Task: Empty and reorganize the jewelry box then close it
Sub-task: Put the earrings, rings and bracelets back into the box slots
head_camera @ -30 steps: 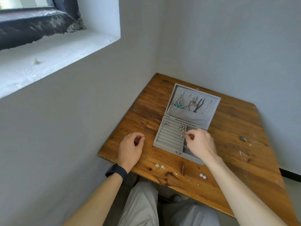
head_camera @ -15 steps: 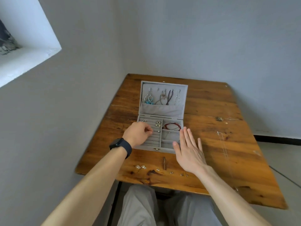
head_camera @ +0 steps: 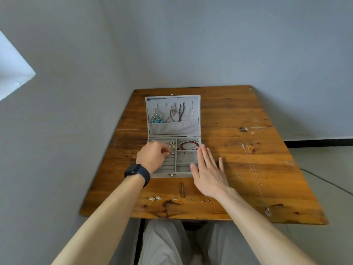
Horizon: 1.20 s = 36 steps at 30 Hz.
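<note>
An open grey jewelry box [head_camera: 172, 175] stands on the wooden table [head_camera: 238, 165]. Its raised lid [head_camera: 196, 104] holds hanging necklaces and blue earrings [head_camera: 157, 118]. A red bracelet [head_camera: 188, 145] lies in the back right compartment, and pale earrings [head_camera: 172, 144] sit on the ring rows. My left hand [head_camera: 153, 156], with a black watch on the wrist, is over the ring rows with fingers curled, pinching at a small ring [head_camera: 172, 153]. My right hand [head_camera: 207, 170] lies flat with straight fingers at the box's right front corner.
Small earrings and studs [head_camera: 155, 198] lie in a row near the table's front edge, beside a brown stick-like piece [head_camera: 182, 190]. A thin silver chain with a pendant [head_camera: 255, 175] stretches along the table's right side. Grey walls close in at the left and back.
The view has swung right. My left hand moved from the table into the box's ring rows. My right hand left the box, opened flat and settled at its right front corner.
</note>
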Each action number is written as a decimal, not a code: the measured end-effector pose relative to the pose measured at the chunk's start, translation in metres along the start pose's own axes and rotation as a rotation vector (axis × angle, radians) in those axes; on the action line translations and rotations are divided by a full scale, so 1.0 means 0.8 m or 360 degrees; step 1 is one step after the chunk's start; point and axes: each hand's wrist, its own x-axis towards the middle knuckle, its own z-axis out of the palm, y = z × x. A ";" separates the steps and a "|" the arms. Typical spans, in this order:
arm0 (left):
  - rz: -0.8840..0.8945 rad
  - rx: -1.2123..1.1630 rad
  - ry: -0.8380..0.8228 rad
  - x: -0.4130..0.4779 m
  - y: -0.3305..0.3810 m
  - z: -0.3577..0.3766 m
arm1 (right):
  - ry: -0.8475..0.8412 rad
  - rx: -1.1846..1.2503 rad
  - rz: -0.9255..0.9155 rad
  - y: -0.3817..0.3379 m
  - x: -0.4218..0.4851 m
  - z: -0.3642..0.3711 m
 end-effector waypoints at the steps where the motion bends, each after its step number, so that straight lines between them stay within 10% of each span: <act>1: 0.0008 0.0029 0.0043 -0.002 0.001 0.002 | 0.0001 0.0000 -0.0003 0.000 0.000 0.000; 36: 0.0109 0.0044 -0.0142 -0.055 -0.007 -0.012 | -0.0048 -0.0101 0.0027 -0.004 -0.005 -0.006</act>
